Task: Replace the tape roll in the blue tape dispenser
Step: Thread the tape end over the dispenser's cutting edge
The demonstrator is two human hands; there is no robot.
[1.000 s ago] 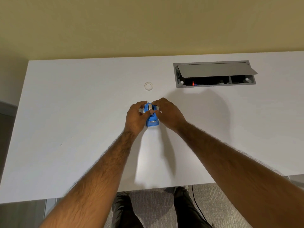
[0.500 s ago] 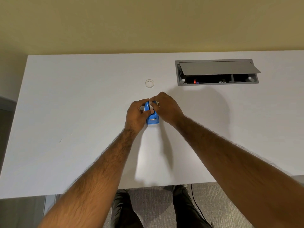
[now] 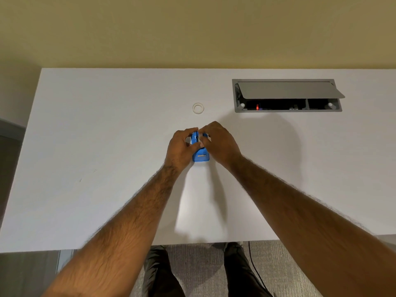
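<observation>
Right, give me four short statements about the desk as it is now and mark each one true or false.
1. Both hands, left hand and right hand, are on the blue tape dispenser. True.
2. The clear tape ring lies nearer the person than the dispenser. False: it lies beyond it, toward the wall.
3. The flap of the cable box in the desk is raised. True.
4. The dispenser is held in the air. False: it rests on the desk.
</observation>
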